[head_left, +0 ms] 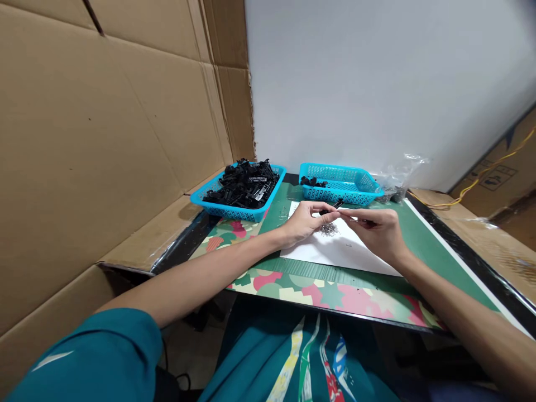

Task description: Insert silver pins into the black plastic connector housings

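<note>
My left hand [307, 221] is closed on a small black plastic part [338, 205], which sticks out past the fingertips. Meeting it from the right, my right hand [377, 228] has its thumb and index finger pinched at the part; whatever lies between those fingertips is too small to make out. Below both hands, a pile of tiny metal pieces [329, 229] rests on a white sheet of paper [310, 251]. A few more bits lie loose on the paper to the right of the pile.
A blue basket [243, 214] heaped with black plastic parts [247, 184] stands at the back left. Behind my hands, a second blue basket [343, 195] holds a few black parts. Beside it sits a clear plastic bag [397, 178]. Cardboard [104, 111] walls the left side.
</note>
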### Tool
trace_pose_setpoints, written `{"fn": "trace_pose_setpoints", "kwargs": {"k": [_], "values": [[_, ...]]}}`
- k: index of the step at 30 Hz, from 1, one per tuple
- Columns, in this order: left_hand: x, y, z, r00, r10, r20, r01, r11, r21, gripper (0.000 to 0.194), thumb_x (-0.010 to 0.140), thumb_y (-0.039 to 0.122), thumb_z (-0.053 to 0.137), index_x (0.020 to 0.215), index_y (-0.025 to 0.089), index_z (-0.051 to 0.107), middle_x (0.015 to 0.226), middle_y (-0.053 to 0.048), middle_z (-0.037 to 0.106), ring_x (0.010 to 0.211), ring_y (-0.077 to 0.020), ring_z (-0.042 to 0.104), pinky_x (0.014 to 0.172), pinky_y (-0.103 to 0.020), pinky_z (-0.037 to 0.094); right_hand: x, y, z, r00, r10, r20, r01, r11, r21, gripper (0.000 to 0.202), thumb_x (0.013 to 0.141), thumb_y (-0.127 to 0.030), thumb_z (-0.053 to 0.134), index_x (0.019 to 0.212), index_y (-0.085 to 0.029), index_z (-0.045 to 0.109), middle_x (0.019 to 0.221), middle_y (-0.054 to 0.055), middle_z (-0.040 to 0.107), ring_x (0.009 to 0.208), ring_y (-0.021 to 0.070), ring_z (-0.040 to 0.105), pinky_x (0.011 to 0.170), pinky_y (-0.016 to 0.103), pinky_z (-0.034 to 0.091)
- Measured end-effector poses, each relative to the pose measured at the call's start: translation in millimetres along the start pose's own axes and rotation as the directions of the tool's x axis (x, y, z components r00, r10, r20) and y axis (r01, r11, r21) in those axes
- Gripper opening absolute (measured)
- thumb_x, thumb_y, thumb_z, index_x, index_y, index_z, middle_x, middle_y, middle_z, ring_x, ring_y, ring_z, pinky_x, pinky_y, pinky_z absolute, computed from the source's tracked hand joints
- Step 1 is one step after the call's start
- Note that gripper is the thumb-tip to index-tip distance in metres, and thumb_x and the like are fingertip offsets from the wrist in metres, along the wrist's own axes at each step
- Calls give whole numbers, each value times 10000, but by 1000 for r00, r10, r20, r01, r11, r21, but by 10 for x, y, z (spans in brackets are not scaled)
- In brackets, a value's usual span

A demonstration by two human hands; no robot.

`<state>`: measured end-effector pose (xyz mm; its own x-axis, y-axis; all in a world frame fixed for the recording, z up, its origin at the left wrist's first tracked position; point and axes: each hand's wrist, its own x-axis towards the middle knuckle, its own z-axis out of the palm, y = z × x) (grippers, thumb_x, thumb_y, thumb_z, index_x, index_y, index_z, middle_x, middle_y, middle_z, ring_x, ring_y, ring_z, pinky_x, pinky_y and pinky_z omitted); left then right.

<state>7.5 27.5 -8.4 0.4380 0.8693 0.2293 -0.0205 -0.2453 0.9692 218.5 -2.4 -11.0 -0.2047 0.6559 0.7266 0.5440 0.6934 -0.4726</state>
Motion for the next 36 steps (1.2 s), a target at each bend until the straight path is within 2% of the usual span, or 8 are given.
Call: {"fn": "trace_pose_setpoints", "kwargs": {"k": [7, 12, 16, 21, 27, 32, 34, 36], "values": [[-43, 52, 38, 996, -85, 26, 87, 993, -82, 453, 755, 566, 884, 958, 169, 802, 630, 21, 557, 504, -70, 327, 490, -276, 212, 27, 6, -87, 989, -142, 52, 145, 988, -60, 240, 951, -356, 686, 924, -227, 887, 522, -7, 530, 492, 121, 395, 503, 282, 342], [-33, 37, 38, 999, -42, 28, 43, 997, -65, 369, 781, 488, 890, 910, 154, 800, 856, -64, 719, 666, -111, 528, 602, -280, 382, 45, -18, -105, 983, -155, 97, 165, 981, -106, 250, 973, -349, 666, 911, -228, 875, 545, 5, 568, 504, 128, 441, 526, 284, 365], [-8, -17, 35, 1000, 21, -15, -22, 999, -41, 375, 785, 507, 883, 845, 152, 776, 880, -73, 724, 812, -160, 622, 732, -308, 463, 40, 2, -81, 983, -167, 83, 177, 975, -134, 209, 954, -339, 697, 946, -222, 870, 536, -16, 530, 494, 118, 413, 525, 278, 354], [-3, -29, 38, 998, 42, -42, -43, 999, -27, 430, 787, 551, 867, 876, 142, 766, 903, -78, 721, 818, -163, 623, 725, -299, 476, 36, 6, -76, 990, -117, 83, 124, 989, -84, 225, 956, -308, 662, 962, -185, 850, 524, -56, 392, 492, 102, 312, 495, 262, 297], [-32, 29, 60, 997, 65, -49, -66, 998, -14, 429, 803, 527, 859, 908, 125, 752, 904, -59, 695, 754, -129, 606, 677, -270, 467, 63, -52, -58, 998, -28, 53, 27, 999, 21, 179, 923, -286, 682, 862, -156, 789, 559, -61, 366, 516, 98, 290, 483, 262, 257], [-25, 24, 50, 998, 33, 44, -30, 998, -50, 421, 959, 535, 684, 1070, 133, 744, 878, -33, 609, 574, -56, 445, 504, -223, 320, 55, -58, -40, 995, -71, -71, 68, 997, -40, 150, 914, -260, 683, 829, -173, 770, 540, -69, 359, 498, 96, 297, 480, 258, 282], [-18, -8, 40, 996, 37, 83, -32, 997, -66, 441, 1030, 532, 560, 1228, 164, 704, 908, -32, 579, 531, -45, 355, 468, -226, 261, 45, -37, -46, 983, -146, -107, 134, 984, -116, 139, 915, -233, 671, 835, -185, 774, 523, -68, 401, 479, 92, 328, 485, 250, 319], [-19, -42, 38, 995, 79, 68, -75, 996, -54, 446, 1051, 494, 534, 1408, 236, 601, 997, -45, 584, 554, -53, 360, 481, -223, 301, 37, -13, -54, 965, -241, -102, 219, 958, -187, 143, 918, -203, 656, 848, -196, 780, 511, -64, 457, 459, 89, 368, 489, 242, 353]]}}
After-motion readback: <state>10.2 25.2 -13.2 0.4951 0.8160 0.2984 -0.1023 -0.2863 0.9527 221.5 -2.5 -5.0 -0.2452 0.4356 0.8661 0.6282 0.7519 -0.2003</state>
